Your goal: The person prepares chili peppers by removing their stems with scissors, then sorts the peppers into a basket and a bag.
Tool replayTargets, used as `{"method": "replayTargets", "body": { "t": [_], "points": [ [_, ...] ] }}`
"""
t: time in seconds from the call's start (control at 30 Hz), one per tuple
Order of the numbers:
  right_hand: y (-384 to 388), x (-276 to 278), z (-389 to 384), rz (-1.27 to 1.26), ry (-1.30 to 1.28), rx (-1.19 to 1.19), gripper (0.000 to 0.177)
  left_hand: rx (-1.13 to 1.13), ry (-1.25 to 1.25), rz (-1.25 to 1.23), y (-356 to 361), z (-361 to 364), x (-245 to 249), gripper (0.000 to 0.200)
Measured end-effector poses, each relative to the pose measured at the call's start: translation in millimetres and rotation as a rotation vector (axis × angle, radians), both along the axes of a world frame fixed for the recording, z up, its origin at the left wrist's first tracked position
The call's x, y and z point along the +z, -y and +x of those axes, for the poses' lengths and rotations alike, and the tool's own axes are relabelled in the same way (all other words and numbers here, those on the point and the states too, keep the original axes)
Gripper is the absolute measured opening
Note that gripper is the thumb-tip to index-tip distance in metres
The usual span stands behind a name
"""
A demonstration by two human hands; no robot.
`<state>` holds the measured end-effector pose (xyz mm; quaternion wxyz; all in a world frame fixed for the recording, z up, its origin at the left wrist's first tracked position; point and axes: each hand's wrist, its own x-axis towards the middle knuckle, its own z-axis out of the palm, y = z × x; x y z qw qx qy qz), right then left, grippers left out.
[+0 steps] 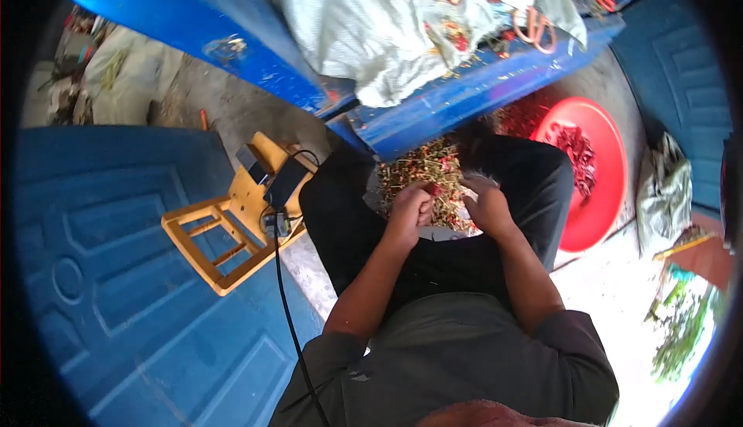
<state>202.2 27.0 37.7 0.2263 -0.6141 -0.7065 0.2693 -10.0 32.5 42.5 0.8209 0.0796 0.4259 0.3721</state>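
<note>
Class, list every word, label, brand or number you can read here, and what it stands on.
None can be read. The blue door panel, white sack, red basin, wooden stool and the dark devices on it show no legible words or numbers.

Red chili (436,190), red basin (617,195), blue door (116,288)
</note>
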Motion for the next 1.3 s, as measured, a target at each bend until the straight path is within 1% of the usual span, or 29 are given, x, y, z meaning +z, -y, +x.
{"method": "replayTargets", "body": {
  "t": [0.07,0.13,0.17,0.23,0.27,0.33,0.37,0.4,0.47,0.53,0.57,0.6,0.67,0.73,0.77,0.83,0.87,0.9,0.93,0.97,1.03,1.07,1.1,1.13,1.17,1.2,1.23,1.27,1.3],
  "points": [
    [-4.1,30.6,-10.0,-0.415,-0.203,-0.107,0.027,0.041,-0.029,0.005,3.6,-1.6,0.9,0.018],
    [-5.3,28.2,-18.8,-0.431,-0.381,-0.133,0.023,0.026,-0.012,0.049,9.5,-2.0,-2.3,0.017],
    [-5.6,38.3,-31.5,-0.421,-0.381,-0.138,0.023,0.024,-0.055,0.039,11.3,-1.2,0.1,0.014],
    [-6.1,58.1,-52.7,-0.281,-0.709,-0.112,0.016,0.016,-0.095,0.039,14.3,-0.5,1.5,0.01],
    [-7.1,56.8,-51.8,-0.271,-0.707,-0.116,0.016,0.013,-0.093,0.033,16.2,-0.2,-0.1,0.011],
    [-9.2,53.0,-49.4,0.018,-0.457,0.08,0.013,0.002,-0.088,0.026,18.1,1.1,1.6,0.011],
    [-7.4,55.8,-46.5,-0.023,-0.49,0.029,0.008,-0.033,-0.082,0.044,17.4,1.7,5.5,0.012],
    [-7.3,60.2,-39.2,-0.018,-0.486,0.023,0.008,-0.069,-0.076,0.063,16.1,1.8,8.0,0.013],
    [-9.4,77.8,-10.6,0.199,-0.403,-0.12,0.007,-0.085,-0.091,0.064,17.0,2.2,0.4,0.014],
    [-12.2,90.5,39.1,0.383,-0.313,-0.341,0.008,-0.093,-0.102,0.062,18.9,2.9,-3.1,0.014],
    [-10.9,107.7,64.1,0.381,-0.289,-0.479,0.013,-0.079,-0.09,0.065,19.6,2.6,-2.2,0.014],
    [-8.4,106.8,103.3,0.439,-0.115,-0.552,0.014,-0.066,-0.078,0.07,19.4,2.0,-0.8,0.014],
    [0.3,119.9,152.6,0.436,0.418,-0.566,0.025,-0.075,-0.047,0.071,18.9,0.8,4.7,0.013],
    [-5.0,113.5,169.7,0.343,0.292,-0.603,0.03,-0.076,-0.011,0.071,17.2,7.5,8.7,0.012],
    [-16.7,125.3,154.9,0.303,0.184,-0.521,0.032,-0.089,-0.018,0.082,17.5,9.5,10.2,0.012],
    [-50.3,144.9,100.8,0.225,-0.045,-0.369,0.035,-0.115,-0.033,0.089,22.7,8.4,12.4,0.012],
    [-68.1,155.5,70.1,0.202,-0.044,-0.279,0.039,-0.118,-0.02,0.087,22.6,9.3,13.6,0.011],
    [-89.6,150.4,46.9,0.182,-0.136,-0.183,0.046,-0.118,-0.008,0.085,22.1,8.7,14.5,0.011],
    [-111.9,152.6,20.6,0.201,-0.063,-0.057,0.054,-0.121,-0.015,0.089,22.3,5.6,13.6,0.011],
    [-133.0,165.2,-10.2,0.198,-0.049,0.005,0.055,-0.116,-0.023,0.083,22.1,2.6,10.5,0.01],
    [-187.4,166.1,-57.7,0.259,0.066,0.098,0.055,-0.075,-0.019,0.078,26.2,-4.4,4.8,0.009],
    [-223.5,154.2,-75.6,0.393,0.101,0.156,0.045,-0.077,-0.025,0.076,27.9,-9.0,4.6,0.009],
    [-253.9,167.9,-96.8,0.265,0.233,0.227,0.034,-0.035,-0.019,0.07,30.1,-12.1,4.6,0.01],
    [-273.7,185.7,-117.3,0.203,0.182,0.28,0.025,0.007,-0.012,0.062,31.6,-15.2,4.6,0.01],
    [-314.3,174.2,-134.9,0.25,0.043,0.422,0.02,0.007,-0.012,0.055,31.9,-17.3,5.4,0.01],
    [-324.7,190.9,-150.3,0.395,-0.039,0.518,0.02,0.012,-0.012,0.057,31.9,-19.3,7.1,0.01],
    [-330.3,223.4,-166.3,0.255,0.015,0.533,0.033,0.019,-0.008,0.06,31.5,-20.5,8.3,0.01],
    [-358.3,216.6,-181.6,0.403,-0.092,0.606,0.038,0.023,-0.001,0.054,30.0,-21.1,8.0,0.01],
    [-359.7,237.2,-182.2,0.215,-0.194,0.647,0.026,0.021,0.012,0.055,28.5,-20.7,7.1,0.01]
  ]
}}
